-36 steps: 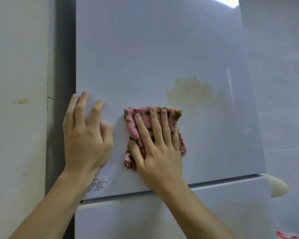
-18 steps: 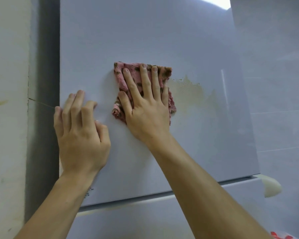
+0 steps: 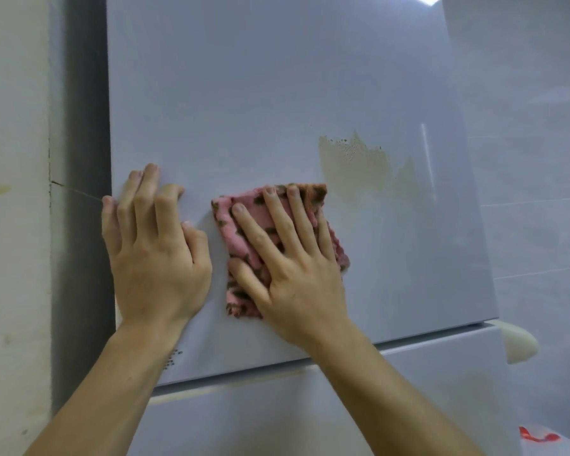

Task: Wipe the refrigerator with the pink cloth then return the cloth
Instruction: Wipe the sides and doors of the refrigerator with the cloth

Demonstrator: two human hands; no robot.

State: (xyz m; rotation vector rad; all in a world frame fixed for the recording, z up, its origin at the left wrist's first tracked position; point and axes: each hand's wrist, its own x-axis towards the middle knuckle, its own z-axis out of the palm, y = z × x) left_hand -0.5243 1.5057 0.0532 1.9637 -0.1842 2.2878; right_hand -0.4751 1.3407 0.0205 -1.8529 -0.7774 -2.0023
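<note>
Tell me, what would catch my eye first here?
The pink cloth, spotted with brown, is pressed flat against the grey refrigerator door under the right hand. Just up and right of it sits a yellowish smeared stain, while the left hand rests on the door near its left edge.

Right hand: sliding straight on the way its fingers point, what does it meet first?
Bare grey refrigerator door; the right hand, pressing the pink spotted cloth, points up and slightly left, so it likely passes left of the yellowish smear.
</note>
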